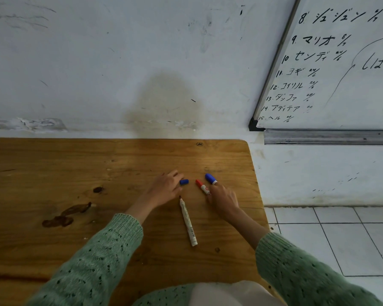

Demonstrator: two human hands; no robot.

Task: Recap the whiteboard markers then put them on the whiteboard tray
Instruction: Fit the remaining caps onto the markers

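Observation:
On the wooden table (53, 164) lies an uncapped white marker (188, 221), its dark tip pointing away from me. My left hand (164, 188) reaches just past that tip, and its finger and thumb pinch the near end of a loose blue cap (184, 181). My right hand (223, 199) lies over the barrels of two capped markers. One is a red-capped marker (201, 186) beside my thumb. The other is a blue-capped marker (211, 178) under my index finger. The whiteboard tray (329, 137), a grey metal rail, hangs on the wall at the right, beyond the table.
The whiteboard (352, 89) above the tray carries handwriting. A scuffed white wall stands behind the table. The table's right edge (258, 195) drops to a white tiled floor (341, 239). Dark stains (64, 215) mark the wood at the left.

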